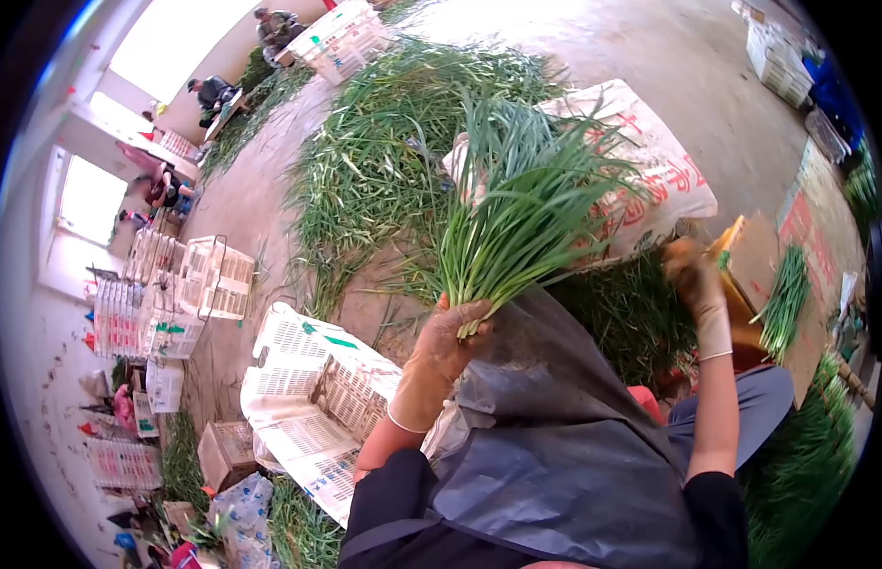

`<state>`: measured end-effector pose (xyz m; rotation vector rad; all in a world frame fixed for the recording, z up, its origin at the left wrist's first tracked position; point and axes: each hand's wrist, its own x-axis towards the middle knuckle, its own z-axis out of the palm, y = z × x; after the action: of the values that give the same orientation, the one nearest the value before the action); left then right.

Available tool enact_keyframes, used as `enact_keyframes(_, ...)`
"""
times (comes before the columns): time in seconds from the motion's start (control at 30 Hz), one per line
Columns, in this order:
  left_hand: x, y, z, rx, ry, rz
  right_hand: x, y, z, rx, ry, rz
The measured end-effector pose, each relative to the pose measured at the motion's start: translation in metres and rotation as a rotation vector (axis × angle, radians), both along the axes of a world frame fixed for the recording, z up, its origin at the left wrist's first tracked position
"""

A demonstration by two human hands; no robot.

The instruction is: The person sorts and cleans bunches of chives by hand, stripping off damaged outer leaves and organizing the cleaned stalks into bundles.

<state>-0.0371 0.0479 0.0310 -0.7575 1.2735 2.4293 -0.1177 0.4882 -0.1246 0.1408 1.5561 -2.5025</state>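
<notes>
A bunch of garlic chives (517, 228) fans upward from my gloved left hand (450, 334), whose fingers are wrapped around its pale stem ends. The leaves hang over a white woven sack with red print (664, 180). On the other side, my right hand (689, 270), also gloved, is beside the yellow edge of a board or box (735, 237). Motion smears its fingers, so what they hold is unclear. A smaller bundle of chives (787, 299) lies on the board to the right of that hand. A dark apron (564, 484) covers my lap.
A large heap of cut greens (384, 142) spreads across the floor ahead. White plastic crates stand left, the nearest crate (313, 379) by my left forearm. More greens (801, 474) lie at lower right. Several people sit in the background, one person (213, 95) near the wall.
</notes>
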Motion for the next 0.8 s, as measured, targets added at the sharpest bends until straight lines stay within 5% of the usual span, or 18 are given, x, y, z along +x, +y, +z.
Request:
enact_keyframes(0.13, -0.007, 0.004, -0.001, 0.126, 0.129, 0.031, 0.004, -0.037, 0.022, 0.279, -0.087, 0.138)
enact_keyframes(0.23, -0.008, 0.035, 0.025, -0.036, 0.184, 0.052, 0.021, -0.102, 0.052, 0.534, -0.195, 0.3)
enact_keyframes(0.3, -0.018, 0.061, 0.023, -0.051, 0.256, 0.041, 0.035, -0.147, 0.129, 0.116, -0.137, 0.464)
enact_keyframes(0.4, -0.038, 0.086, 0.003, -0.063, 0.494, -0.25, 0.011, -0.172, 0.123, -0.116, -0.011, 0.412)
enact_keyframes(0.47, -0.037, 0.113, 0.009, -0.103, 0.483, -0.203, -0.001, -0.169, 0.163, -0.228, -0.019, 0.667)
enact_keyframes(0.53, -0.047, 0.135, -0.029, -0.244, 0.687, -0.155, 0.005, -0.174, 0.168, 0.023, 0.014, 0.276)
enact_keyframes(0.57, -0.053, 0.145, -0.05, -0.607, 0.879, -0.117, -0.001, -0.177, 0.163, 0.016, 0.024, 0.288)
enact_keyframes(0.6, -0.058, 0.158, -0.055, -1.233, 1.159, 0.192, -0.01, -0.177, 0.153, 0.154, 0.018, 0.155)
enact_keyframes(0.67, -0.045, 0.172, -0.057, -1.168, 0.847, -0.124, -0.01, -0.181, 0.151, 0.301, -0.007, 0.021)
enact_keyframes(0.77, -0.045, 0.159, -0.022, -1.277, 0.873, -0.576, -0.004, -0.17, 0.173, 0.593, 0.217, 0.007)
enact_keyframes(0.8, -0.042, 0.148, -0.01, -0.841, 0.94, -0.682, -0.004, -0.16, 0.175, 0.645, 0.211, -0.013)
